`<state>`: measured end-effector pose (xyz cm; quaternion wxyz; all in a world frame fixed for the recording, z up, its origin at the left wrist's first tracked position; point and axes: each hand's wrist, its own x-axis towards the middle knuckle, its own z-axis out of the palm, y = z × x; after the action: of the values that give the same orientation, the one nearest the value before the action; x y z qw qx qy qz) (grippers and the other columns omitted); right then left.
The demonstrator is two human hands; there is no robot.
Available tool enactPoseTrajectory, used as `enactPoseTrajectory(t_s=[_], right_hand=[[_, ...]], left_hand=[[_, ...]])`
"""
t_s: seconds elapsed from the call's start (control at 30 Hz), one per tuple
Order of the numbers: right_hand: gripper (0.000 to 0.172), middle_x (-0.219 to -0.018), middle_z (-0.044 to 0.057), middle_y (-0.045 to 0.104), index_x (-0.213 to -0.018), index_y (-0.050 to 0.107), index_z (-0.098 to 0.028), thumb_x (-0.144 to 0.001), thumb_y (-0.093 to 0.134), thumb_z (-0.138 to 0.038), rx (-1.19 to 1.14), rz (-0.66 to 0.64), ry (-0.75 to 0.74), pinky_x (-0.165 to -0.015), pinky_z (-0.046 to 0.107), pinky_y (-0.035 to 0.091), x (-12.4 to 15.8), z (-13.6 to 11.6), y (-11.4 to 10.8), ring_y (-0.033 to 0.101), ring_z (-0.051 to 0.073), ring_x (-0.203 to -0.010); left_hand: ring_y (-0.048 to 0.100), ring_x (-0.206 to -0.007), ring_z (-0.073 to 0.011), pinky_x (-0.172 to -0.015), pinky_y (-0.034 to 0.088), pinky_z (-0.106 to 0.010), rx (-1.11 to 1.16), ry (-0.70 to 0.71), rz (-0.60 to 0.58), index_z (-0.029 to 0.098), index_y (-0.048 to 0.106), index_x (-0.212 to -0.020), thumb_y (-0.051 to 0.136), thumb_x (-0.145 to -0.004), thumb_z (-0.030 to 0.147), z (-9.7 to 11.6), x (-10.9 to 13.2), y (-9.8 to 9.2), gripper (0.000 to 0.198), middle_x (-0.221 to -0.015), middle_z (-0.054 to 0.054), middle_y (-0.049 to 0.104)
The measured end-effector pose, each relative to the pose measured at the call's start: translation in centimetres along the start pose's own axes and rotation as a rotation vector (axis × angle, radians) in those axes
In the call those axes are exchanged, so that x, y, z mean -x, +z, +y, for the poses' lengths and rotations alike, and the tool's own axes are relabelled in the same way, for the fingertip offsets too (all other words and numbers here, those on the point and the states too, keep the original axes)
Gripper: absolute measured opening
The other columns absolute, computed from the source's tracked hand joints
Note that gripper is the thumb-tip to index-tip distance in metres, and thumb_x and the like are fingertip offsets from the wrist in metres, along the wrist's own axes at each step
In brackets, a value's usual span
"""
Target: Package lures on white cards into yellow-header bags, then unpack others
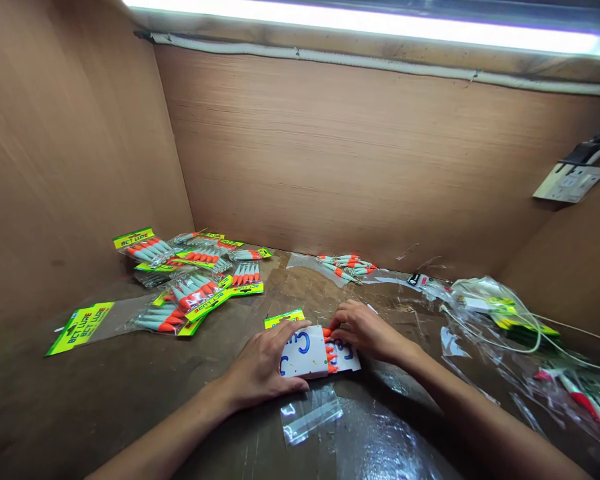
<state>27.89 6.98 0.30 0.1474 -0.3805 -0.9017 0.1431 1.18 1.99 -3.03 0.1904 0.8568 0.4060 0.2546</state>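
My left hand [261, 361] is wrapped round the left side of a flat white card holder [307, 353] with blue handwriting. A row of orange-tipped fishing lures [332, 361] pokes out of the holder's right end, and their bodies are hidden inside it. My right hand [364, 329] has its fingers closed at the uppermost orange tip. Just behind the holder, partly covered, lies a yellow-green header card [284, 319]. A small clear plastic bag [311, 415] rests on the table in front of my hands.
Bagged lures with "BCT LURE" headers [197, 293] are piled at the left. Loose lures [347, 265] lie by the back wall. At the right are a white cord [535, 333], plastic bags, header cards [523, 325] and red-and-white lures [587, 403]. Wooden walls [355, 167] enclose the table.
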Motion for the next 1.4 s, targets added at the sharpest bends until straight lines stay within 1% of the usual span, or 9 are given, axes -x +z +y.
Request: enactPoseTrajectory(t_s=[0.13, 0.27, 0.5, 0.73, 0.83, 0.93, 1.1, 1.23, 1.4], right_hand=[[0.031, -0.117, 0.009, 0.071, -0.122, 0.069, -0.023, -0.099, 0.05, -0.035, 0.006, -0.087, 0.006, -0.097, 0.036, 0.043, 0.5, -0.1, 0.0, 0.063, 0.024, -0.109], [0.07, -0.161, 0.015, 0.027, -0.156, 0.028, -0.017, -0.098, 0.043, -0.055, -0.047, -0.18, 0.062, -0.119, 0.047, 0.024, 2.0, -1.7, 0.9, 0.028, 0.031, -0.147], [0.111, -0.163, 0.018, 0.001, -0.158, 0.001, -0.012, -0.083, 0.054, -0.074, -0.072, -0.322, 0.039, -0.124, 0.049, 0.008, 3.3, -3.5, 2.7, 0.006, 0.033, -0.152], [0.111, -0.164, 0.017, 0.014, -0.159, 0.001, -0.016, -0.082, 0.064, -0.065, -0.076, -0.251, -0.089, -0.122, 0.049, 0.013, -0.3, -4.2, 1.4, 0.017, 0.033, -0.15], [0.101, -0.151, 0.021, 0.042, -0.157, 0.021, -0.014, -0.08, 0.068, -0.059, -0.028, -0.235, -0.073, -0.114, 0.049, 0.03, -0.7, -4.0, 0.5, 0.042, 0.035, -0.137], [0.08, -0.139, 0.014, 0.056, -0.149, 0.042, -0.023, -0.078, 0.073, -0.044, -0.003, -0.274, -0.066, -0.109, 0.048, 0.037, 1.5, -3.1, -1.6, 0.049, 0.034, -0.128], [0.057, -0.163, -0.002, 0.023, -0.138, 0.055, -0.037, -0.087, 0.052, -0.013, -0.087, -0.31, -0.005, -0.119, 0.05, 0.022, 7.5, -2.6, -2.8, 0.019, 0.027, -0.15], [0.047, -0.165, 0.0, 0.016, -0.144, 0.049, -0.036, -0.097, 0.049, -0.034, -0.128, -0.073, 0.178, -0.12, 0.052, 0.021, 10.1, -4.6, 0.2, 0.018, 0.028, -0.15], [0.047, -0.162, 0.005, 0.026, -0.132, 0.058, -0.031, -0.094, 0.051, -0.057, -0.074, 0.016, 0.285, -0.12, 0.053, 0.021, 11.2, -6.5, 3.2, 0.02, 0.03, -0.149]], left_hand=[[0.052, -0.129, -0.031, -0.107, 0.042, -0.045, -0.034, 0.007, -0.104, 0.035, 0.047, -0.141, 0.078, -0.071, 0.058, -0.3, 0.2, 0.3, 0.08, -0.145, -0.006, 0.052], [0.031, -0.145, -0.034, -0.118, 0.025, -0.054, -0.108, -0.015, -0.154, 0.038, 0.025, -0.154, 0.066, -0.083, 0.059, -0.7, 0.8, 0.8, 0.085, -0.16, -0.007, 0.032], [0.015, -0.151, -0.0325, -0.12, 0.014, -0.057, -0.132, -0.03, -0.187, 0.035, 0.008, -0.158, 0.053, -0.091, 0.059, -0.5, 1.5, 0.9, 0.084, -0.165, -0.009, 0.018], [0.014, -0.151, -0.0339, -0.121, 0.016, -0.053, -0.072, -0.076, -0.248, 0.024, -0.003, -0.158, 0.061, -0.08, 0.069, -1.1, 1.2, -0.8, 0.111, -0.165, -0.015, 0.012], [0.02, -0.149, -0.0352, -0.12, 0.012, -0.059, -0.132, -0.113, -0.273, 0.026, 0.007, -0.158, 0.065, -0.075, 0.071, -1.6, 1.3, -1.8, 0.111, -0.164, -0.015, 0.019], [0.03, -0.145, -0.0378, -0.117, 0.012, -0.063, -0.21, -0.115, -0.222, 0.029, 0.029, -0.154, 0.067, -0.071, 0.073, -1.7, 1.6, -2.3, 0.101, -0.158, -0.014, 0.034], [0.048, -0.128, -0.0335, -0.113, 0.026, -0.055, -0.282, -0.019, -0.005, 0.028, 0.05, -0.141, 0.059, -0.088, 0.058, -0.7, 1.3, -1.6, 0.061, -0.132, -0.013, 0.056], [0.051, -0.122, -0.0261, -0.104, 0.04, -0.039, -0.16, 0.181, -0.132, 0.033, 0.056, -0.133, 0.062, -0.09, 0.044, -0.3, 0.9, -0.9, 0.045, -0.133, -0.007, 0.054], [0.056, -0.101, -0.0236, -0.084, 0.044, -0.032, -0.143, 0.04, -0.073, 0.024, 0.067, -0.088, 0.079, -0.075, 0.041, -0.4, 0.9, -1.3, 0.024, -0.105, -0.003, 0.059]])
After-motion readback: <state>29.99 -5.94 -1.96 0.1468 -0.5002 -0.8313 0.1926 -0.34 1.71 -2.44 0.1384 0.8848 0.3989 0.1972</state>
